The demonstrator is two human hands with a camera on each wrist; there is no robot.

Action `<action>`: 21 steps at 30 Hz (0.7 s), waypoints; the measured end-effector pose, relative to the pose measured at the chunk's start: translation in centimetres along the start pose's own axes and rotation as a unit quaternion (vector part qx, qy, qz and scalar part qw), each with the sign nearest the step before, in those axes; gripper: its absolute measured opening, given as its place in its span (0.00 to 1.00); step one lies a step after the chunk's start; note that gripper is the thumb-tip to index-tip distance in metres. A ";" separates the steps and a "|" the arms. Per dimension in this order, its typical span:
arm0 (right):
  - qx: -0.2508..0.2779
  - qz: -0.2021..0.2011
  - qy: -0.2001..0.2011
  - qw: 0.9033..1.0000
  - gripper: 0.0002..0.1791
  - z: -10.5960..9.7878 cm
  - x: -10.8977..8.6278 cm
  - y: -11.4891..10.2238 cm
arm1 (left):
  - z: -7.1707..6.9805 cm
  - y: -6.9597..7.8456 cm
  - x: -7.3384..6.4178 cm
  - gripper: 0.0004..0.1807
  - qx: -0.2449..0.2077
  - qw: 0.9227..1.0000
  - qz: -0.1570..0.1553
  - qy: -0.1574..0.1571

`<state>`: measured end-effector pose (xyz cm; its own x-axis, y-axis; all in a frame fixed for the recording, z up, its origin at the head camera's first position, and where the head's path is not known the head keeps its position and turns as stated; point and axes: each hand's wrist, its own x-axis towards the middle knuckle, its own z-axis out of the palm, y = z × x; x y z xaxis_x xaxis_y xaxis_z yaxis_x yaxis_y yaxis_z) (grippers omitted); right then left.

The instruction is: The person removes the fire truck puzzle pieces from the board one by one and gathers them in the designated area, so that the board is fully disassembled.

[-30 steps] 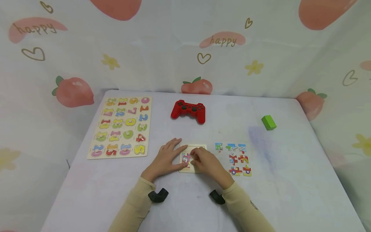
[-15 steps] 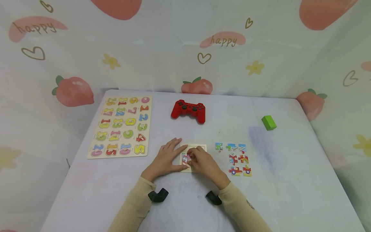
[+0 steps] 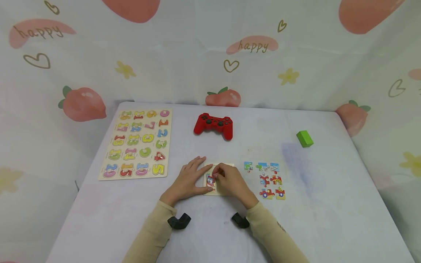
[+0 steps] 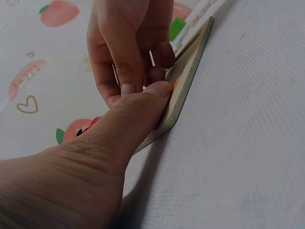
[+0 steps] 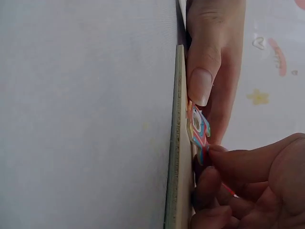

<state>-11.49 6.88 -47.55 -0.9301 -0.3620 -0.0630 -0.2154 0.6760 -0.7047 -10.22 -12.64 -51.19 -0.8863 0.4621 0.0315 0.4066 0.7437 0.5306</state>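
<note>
A small pale wooden puzzle tray (image 3: 219, 192) lies at the table's middle front. My left hand (image 3: 188, 181) spreads over its left side with fingers extended, the thumb (image 4: 143, 102) pressing the tray near its lower edge. From the right, my right hand (image 3: 231, 179) pinches a puzzle piece (image 5: 198, 123) between thumb and index finger. This piece, red and blue with a cartoon eye, sits tilted over the tray's left part, close to the left thumb. Several loose jigsaw pieces (image 3: 267, 193) with bright vehicle pictures lie in rows right of the tray.
A wooden number board (image 3: 152, 148) lies at the left. Behind the tray sits a red game controller (image 3: 215, 124), and a green block (image 3: 305, 139) stands at the back right. A peach-printed curtain (image 3: 184, 54) rises behind the white-covered table (image 3: 329, 219).
My right hand has shifted slightly left and turned a little, with the puzzle piece still pinched over the tray's left part. The left hand has stayed in place.
</note>
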 end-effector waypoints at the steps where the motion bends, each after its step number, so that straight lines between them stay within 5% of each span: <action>1: 0.000 0.001 0.000 1.000 0.02 0.0 0.1 0.0 | 0.0 0.0 0.0 0.44 -0.001 1.000 0.001 0.001; 21: 0.007 0.027 -0.007 1.000 0.05 -0.5 0.6 -0.5 | -0.2 0.2 0.0 0.44 -0.001 1.000 -0.004 -0.007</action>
<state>-12.07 6.64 -46.94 -0.9360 -0.3339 -0.1112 -0.1601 0.6854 -0.7104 -10.21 -12.62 -50.95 -0.8865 0.4625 0.0145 0.3986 0.7473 0.5317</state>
